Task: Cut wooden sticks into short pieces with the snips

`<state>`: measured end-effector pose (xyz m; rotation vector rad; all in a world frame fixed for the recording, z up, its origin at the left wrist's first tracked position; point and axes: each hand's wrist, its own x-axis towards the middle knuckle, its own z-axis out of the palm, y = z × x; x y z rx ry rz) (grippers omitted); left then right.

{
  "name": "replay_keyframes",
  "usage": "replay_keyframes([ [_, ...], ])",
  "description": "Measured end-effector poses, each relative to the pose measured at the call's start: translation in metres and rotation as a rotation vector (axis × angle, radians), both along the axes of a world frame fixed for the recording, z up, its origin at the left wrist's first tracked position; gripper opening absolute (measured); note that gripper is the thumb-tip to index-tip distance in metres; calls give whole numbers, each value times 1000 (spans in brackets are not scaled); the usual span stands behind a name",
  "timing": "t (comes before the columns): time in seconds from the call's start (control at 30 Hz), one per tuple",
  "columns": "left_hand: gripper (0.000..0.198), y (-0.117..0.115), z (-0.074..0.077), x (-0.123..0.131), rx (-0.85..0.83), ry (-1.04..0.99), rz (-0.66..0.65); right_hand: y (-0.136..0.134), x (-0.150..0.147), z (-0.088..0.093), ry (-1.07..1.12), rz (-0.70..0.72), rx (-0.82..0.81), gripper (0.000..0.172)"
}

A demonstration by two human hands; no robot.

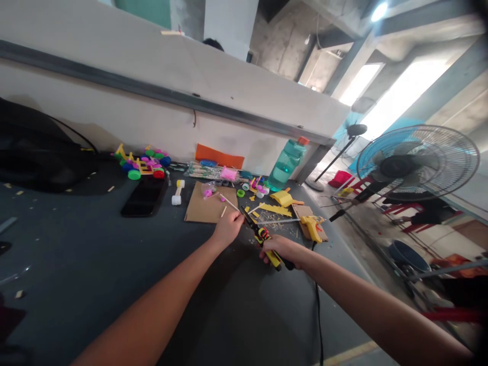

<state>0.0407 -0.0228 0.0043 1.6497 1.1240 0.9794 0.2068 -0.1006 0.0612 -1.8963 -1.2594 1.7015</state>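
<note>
My right hand (280, 246) is wrapped around the handles of yellow, black and red pliers (262, 235), whose dark jaws point up and to the left. Close to the jaw tips, my left hand (229, 227) pinches a thin pale stick (229, 201). The stick slants up and left over a piece of brown cardboard (196, 206). Whether the jaws touch the stick is too small to tell. A short stick piece (223, 211) shows beside my left hand. Small chips and offcuts (274, 219) lie on the dark table right of the pliers' jaws.
A yellow glue gun (312, 227) sits at the right, its black cord (317, 305) trailing down. Behind are a teal bottle (287, 163), bagged sticks (206, 170) and an orange sheet (220, 155). A phone (144, 197) and colourful wheeled pieces (143, 163) lie left. A fan (396, 165) stands right.
</note>
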Motion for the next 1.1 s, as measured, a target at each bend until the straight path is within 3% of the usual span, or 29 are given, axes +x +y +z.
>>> replay_keyframes([
  [0.2,25,1,2,4,-83,-91,2,3,5,1,-12,27,18,10],
  [0.47,28,-1,4,6,-147,-130,-9,5,13,0,47,-4,-26,26],
  [1.1,26,10,5,5,-114,-66,-25,6,10,-5,-25,22,32,16],
])
